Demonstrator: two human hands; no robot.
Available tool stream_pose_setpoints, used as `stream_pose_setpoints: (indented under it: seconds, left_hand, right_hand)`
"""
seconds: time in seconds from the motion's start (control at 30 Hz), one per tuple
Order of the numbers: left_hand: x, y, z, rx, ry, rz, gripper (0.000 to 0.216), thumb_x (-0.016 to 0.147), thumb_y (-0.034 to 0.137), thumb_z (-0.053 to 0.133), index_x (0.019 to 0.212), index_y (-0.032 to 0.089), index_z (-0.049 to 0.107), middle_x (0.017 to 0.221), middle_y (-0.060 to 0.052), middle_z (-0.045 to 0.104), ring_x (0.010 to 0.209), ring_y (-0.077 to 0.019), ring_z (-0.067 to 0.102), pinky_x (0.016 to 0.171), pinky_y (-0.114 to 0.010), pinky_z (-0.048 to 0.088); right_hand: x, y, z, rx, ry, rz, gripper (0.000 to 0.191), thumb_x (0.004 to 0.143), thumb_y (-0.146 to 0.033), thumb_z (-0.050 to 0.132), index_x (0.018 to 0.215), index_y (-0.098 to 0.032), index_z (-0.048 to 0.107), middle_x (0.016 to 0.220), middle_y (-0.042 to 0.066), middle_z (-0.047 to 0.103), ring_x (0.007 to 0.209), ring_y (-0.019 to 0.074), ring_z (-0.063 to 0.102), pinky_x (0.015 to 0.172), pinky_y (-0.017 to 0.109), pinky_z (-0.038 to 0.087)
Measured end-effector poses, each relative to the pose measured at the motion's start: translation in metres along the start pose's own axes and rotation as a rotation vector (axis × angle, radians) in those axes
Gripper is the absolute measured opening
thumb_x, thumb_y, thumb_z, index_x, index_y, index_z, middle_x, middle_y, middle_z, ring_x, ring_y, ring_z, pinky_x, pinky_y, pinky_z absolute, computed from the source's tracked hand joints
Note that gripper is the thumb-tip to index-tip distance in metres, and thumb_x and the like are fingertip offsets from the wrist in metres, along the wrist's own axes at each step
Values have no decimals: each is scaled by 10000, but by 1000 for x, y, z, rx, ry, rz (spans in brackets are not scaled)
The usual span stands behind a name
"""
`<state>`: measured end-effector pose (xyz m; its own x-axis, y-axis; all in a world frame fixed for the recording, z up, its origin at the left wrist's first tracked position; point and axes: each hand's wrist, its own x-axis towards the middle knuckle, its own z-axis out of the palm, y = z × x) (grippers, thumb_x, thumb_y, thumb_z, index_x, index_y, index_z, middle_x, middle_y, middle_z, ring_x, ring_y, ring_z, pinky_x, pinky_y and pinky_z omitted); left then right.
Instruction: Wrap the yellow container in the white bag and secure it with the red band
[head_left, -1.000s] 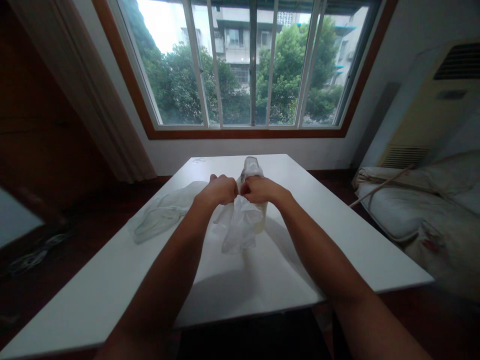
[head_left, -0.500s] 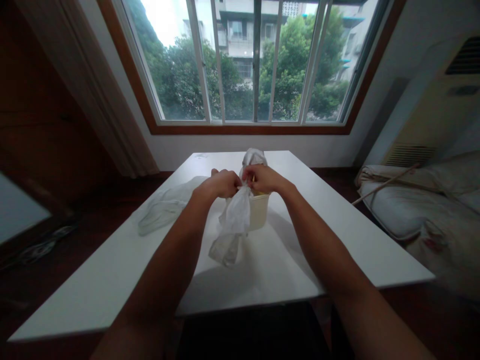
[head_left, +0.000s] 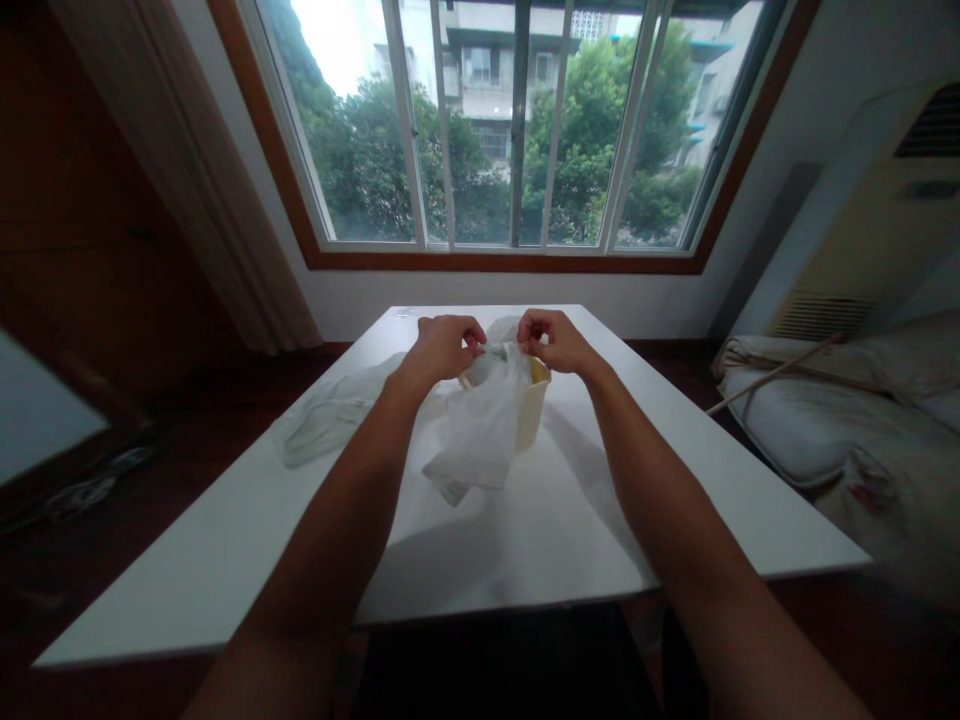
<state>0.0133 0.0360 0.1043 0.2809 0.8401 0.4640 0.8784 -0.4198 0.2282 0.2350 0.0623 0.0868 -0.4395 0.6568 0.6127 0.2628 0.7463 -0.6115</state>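
A thin white plastic bag (head_left: 487,425) hangs between my two hands over the near side of a cream-coloured bin (head_left: 533,412). My left hand (head_left: 452,343) pinches the bag's upper edge at the left. At the right, my right hand (head_left: 553,338) grips the same edge between thumb and fingers. The bin stands upright on the white table, its yellowish inside showing at the right rim. Behind the hands a pale part of the bag rises beyond the bin. The bag covers the bin's front left side, and its lower corner droops toward the tabletop.
Another clear, crumpled plastic bag (head_left: 330,415) lies on the white table (head_left: 480,570) to the left, beside my left forearm. Wrapped bundles (head_left: 862,440) with a stick across them sit right of the table. A window (head_left: 510,130) is beyond the far edge.
My hands have moved apart, the right one to the right and slightly up. Between them the bunched bag has spread wider, and its tall puff behind the bin has sunk.
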Motion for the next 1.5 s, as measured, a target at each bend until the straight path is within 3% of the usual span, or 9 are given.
stream_pose_setpoints:
  seconds: [0.3, 0.53, 0.63, 0.8, 1.03, 1.23, 1.4, 1.5]
  left_hand:
    - [0, -4, -4, -68, 123, -106, 160, 708, 187, 654, 823, 208, 763, 824, -40, 750, 796, -214, 648, 788, -334, 458]
    - [9, 0, 14, -338, 106, -76, 163, 688, 173, 637, 813, 172, 740, 784, -23, 718, 686, -152, 585, 666, -267, 451]
    - [10, -1, 15, -346, 105, -69, 143, 698, 211, 656, 810, 174, 736, 767, -18, 711, 675, -150, 570, 645, -264, 433]
    - [8, -13, 12, -126, 103, -61, 109, 740, 285, 684, 806, 227, 748, 784, -12, 724, 724, -173, 591, 725, -300, 424]
    - [4, -20, 6, 1, 113, -122, 110, 777, 230, 638, 815, 248, 740, 853, -20, 744, 819, -204, 637, 810, -331, 430]
    - [0, 7, -1, -228, 47, 49, 293, 860, 423, 598, 999, 211, 746, 979, -40, 752, 772, -172, 614, 762, -296, 449]
    - [1, 9, 6, -132, 14, 65, 202, 818, 376, 660, 885, 217, 766, 863, -37, 749, 772, -186, 613, 779, -311, 434]
    - [1, 4, 3, -38, 62, 35, 161, 829, 337, 645, 871, 224, 751, 888, -39, 748, 832, -203, 624, 796, -321, 425]
  right_hand:
    - [-10, 0, -30, -150, -237, 130, 88, 611, -114, 563, 678, -164, 594, 618, -17, 580, 581, 116, 508, 569, 237, 374]
    - [-4, -15, -8, -188, -134, -8, 319, 761, -369, 722, 988, -146, 697, 796, 28, 669, 653, 126, 542, 604, 238, 389]
    - [-1, -17, -2, -205, -103, 7, 277, 787, -382, 698, 904, -132, 720, 654, 1, 622, 590, 115, 510, 578, 235, 356]
    - [-3, -16, -10, -245, -99, 41, 211, 776, -334, 660, 722, -134, 700, 573, -6, 593, 550, 114, 500, 556, 242, 332]
    - [-6, -20, -21, -316, -138, 79, 142, 761, -266, 613, 714, -146, 672, 580, -17, 579, 545, 107, 473, 553, 241, 311]
    - [-2, -23, -8, -274, 19, 50, 148, 782, -271, 581, 738, -147, 646, 626, -4, 582, 598, 122, 471, 583, 246, 329]
    - [-1, -23, -1, -212, 51, 8, 160, 806, -289, 554, 765, -152, 625, 676, 3, 598, 623, 128, 475, 597, 247, 341]
    - [-2, -22, -4, -257, 27, 18, 146, 805, -270, 550, 760, -153, 625, 676, 3, 603, 617, 127, 471, 595, 246, 333]
